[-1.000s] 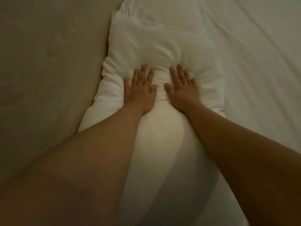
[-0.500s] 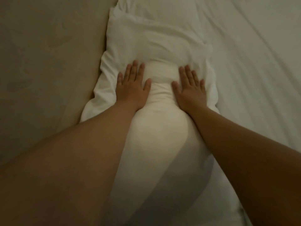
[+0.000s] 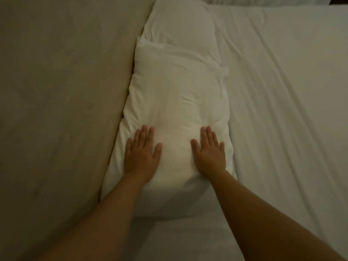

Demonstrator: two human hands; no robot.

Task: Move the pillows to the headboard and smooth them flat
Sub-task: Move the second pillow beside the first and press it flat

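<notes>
A white pillow (image 3: 175, 102) lies lengthwise against the beige padded headboard (image 3: 62, 95) on the left. A second white pillow (image 3: 180, 23) lies beyond it, partly under its far end. My left hand (image 3: 141, 155) rests flat, palm down, on the near left part of the closer pillow. On the near right part my right hand (image 3: 210, 151) also lies flat with fingers spread. Neither hand grips the fabric. The near end of the pillow bulges between my hands.
The white bed sheet (image 3: 286, 102) with long creases covers the mattress to the right of the pillows. A further bit of white bedding (image 3: 263, 0) shows at the top edge. My forearms cross the lower part of the view.
Both hands slid back toward me along the pillow and spread wider apart. More of the pillow's far end and the second pillow have come into view.
</notes>
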